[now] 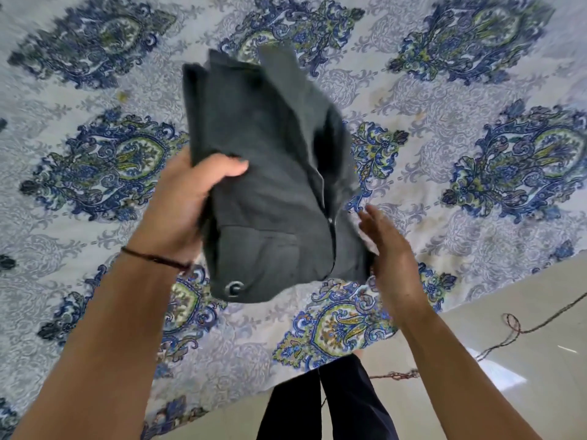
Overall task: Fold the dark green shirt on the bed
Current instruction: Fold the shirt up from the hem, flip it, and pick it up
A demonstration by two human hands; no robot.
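The dark green shirt (270, 173) is folded into a thick bundle and held up above the bed (460, 128). Its button placket runs down the right side, and a round emblem shows at its lower left corner. My left hand (187, 198) grips the bundle's left edge, with the thumb pressed over the front of the cloth. My right hand (390, 258) is beside the bundle's lower right edge with fingers straight and spread; I cannot tell whether it touches the cloth. The picture is slightly blurred by motion.
The bed is covered by a white sheet with blue and green paisley medallions. Its near edge runs diagonally at the lower right, over a pale tiled floor (540, 360) with a thin dark cord (514, 325) lying on it. My dark trousers (324, 404) show below.
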